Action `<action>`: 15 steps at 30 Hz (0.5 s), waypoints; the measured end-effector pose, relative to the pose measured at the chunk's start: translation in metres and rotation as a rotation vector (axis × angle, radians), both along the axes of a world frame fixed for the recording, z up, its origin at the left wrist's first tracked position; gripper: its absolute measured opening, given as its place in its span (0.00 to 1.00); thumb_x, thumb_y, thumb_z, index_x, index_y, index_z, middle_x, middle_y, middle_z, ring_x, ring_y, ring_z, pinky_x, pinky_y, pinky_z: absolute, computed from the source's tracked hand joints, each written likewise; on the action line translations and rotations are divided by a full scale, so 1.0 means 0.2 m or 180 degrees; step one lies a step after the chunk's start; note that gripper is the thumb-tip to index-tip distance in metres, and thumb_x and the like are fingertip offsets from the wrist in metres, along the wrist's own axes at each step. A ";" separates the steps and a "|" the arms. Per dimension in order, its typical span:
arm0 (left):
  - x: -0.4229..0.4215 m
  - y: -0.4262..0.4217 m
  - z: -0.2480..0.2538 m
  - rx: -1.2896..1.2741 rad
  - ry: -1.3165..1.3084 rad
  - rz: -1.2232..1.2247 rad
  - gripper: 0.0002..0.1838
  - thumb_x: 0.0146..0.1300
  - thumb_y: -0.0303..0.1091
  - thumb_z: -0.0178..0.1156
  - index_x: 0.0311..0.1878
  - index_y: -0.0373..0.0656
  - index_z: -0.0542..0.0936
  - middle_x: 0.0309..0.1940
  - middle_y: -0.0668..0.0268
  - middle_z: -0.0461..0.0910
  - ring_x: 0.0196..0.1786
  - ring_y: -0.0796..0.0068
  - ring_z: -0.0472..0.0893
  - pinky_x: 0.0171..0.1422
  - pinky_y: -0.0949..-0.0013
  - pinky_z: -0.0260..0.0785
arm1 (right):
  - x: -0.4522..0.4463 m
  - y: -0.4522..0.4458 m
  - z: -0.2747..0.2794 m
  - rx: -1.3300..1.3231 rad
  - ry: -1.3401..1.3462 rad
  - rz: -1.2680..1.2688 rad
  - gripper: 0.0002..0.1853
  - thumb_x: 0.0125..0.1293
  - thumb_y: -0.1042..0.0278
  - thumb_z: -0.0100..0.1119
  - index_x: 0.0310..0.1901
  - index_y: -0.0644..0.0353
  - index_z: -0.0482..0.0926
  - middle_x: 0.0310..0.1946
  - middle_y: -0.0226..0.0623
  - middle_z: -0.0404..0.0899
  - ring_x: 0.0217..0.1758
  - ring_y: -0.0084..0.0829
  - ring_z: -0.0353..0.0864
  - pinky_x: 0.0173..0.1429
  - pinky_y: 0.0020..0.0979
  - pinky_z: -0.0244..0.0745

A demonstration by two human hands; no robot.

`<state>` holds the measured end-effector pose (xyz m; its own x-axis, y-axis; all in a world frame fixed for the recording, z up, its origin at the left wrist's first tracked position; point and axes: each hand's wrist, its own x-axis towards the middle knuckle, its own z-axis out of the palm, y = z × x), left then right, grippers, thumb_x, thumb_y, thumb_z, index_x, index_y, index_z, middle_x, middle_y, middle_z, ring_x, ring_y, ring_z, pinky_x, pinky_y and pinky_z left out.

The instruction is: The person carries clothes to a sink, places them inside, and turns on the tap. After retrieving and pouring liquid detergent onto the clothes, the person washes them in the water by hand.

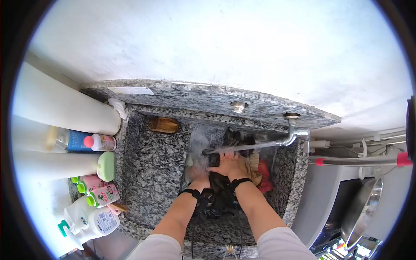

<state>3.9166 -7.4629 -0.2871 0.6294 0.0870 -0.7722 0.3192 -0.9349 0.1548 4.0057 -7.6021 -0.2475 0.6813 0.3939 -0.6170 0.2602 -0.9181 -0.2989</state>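
Wet dark clothing (221, 186) lies heaped in the deep part of a speckled granite sink (151, 173). Over the heap is my right hand (232, 167), its fingers stretched out to the left and resting on the dark cloth. My left hand (199, 177) is low beside it, at the heap's left side; splashing water blurs its fingers. From the metal tap (297, 135) a stream of water shoots left across the clothes, past my right fingertips. Beige cloth (252, 167) and red cloth (264, 175) lie to the right of my right hand.
A brown block-like object (164, 125) sits at the sink's upper left. Bottles, including a pink one (104, 195) and a white pump bottle (104, 221), crowd the left ledge near a green soap box (106, 166). At far right hangs a metal pan (364, 212).
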 end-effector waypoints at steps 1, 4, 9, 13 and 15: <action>-0.03 0.01 -0.07 0.0075 -0.0013 -0.0236 0.64 0.39 0.72 0.64 0.76 0.49 0.47 0.76 0.60 0.42 0.76 0.52 0.44 0.76 0.44 0.38 | -0.01 -0.01 0.01 0.0030 -0.0078 -0.0045 0.61 0.43 0.20 0.57 0.74 0.50 0.50 0.72 0.58 0.45 0.76 0.60 0.40 0.72 0.63 0.40; -0.01 -0.05 0.25 0.0403 0.0106 -0.0477 0.61 0.42 0.67 0.65 0.75 0.49 0.49 0.75 0.58 0.47 0.76 0.52 0.47 0.75 0.49 0.46 | -0.12 -0.05 0.07 0.0340 -0.0573 -0.0276 0.54 0.47 0.25 0.60 0.70 0.53 0.58 0.70 0.56 0.50 0.74 0.59 0.46 0.72 0.59 0.45; -0.05 0.10 0.29 -0.0781 -0.0834 0.0403 0.36 0.48 0.46 0.64 0.63 0.45 0.72 0.64 0.46 0.66 0.64 0.46 0.69 0.65 0.53 0.65 | -0.26 -0.35 0.47 0.2509 -0.1228 -0.1658 0.23 0.56 0.61 0.67 0.51 0.62 0.78 0.52 0.50 0.76 0.58 0.46 0.75 0.60 0.38 0.70; 0.07 0.10 0.40 -0.0584 -0.2106 0.0953 0.15 0.55 0.32 0.58 0.46 0.41 0.83 0.40 0.46 0.80 0.48 0.48 0.79 0.53 0.53 0.72 | -0.23 -0.61 0.94 0.3193 -0.1951 -0.2532 0.15 0.59 0.75 0.62 0.48 0.61 0.78 0.46 0.34 0.77 0.44 0.26 0.78 0.45 0.25 0.74; 0.15 0.08 0.45 -0.0526 -0.1806 0.0960 0.17 0.56 0.34 0.59 0.49 0.38 0.81 0.44 0.45 0.80 0.52 0.49 0.78 0.56 0.54 0.71 | -0.16 -0.71 1.11 0.3502 -0.2166 -0.2790 0.19 0.60 0.77 0.60 0.54 0.63 0.73 0.51 0.36 0.75 0.49 0.28 0.76 0.47 0.27 0.75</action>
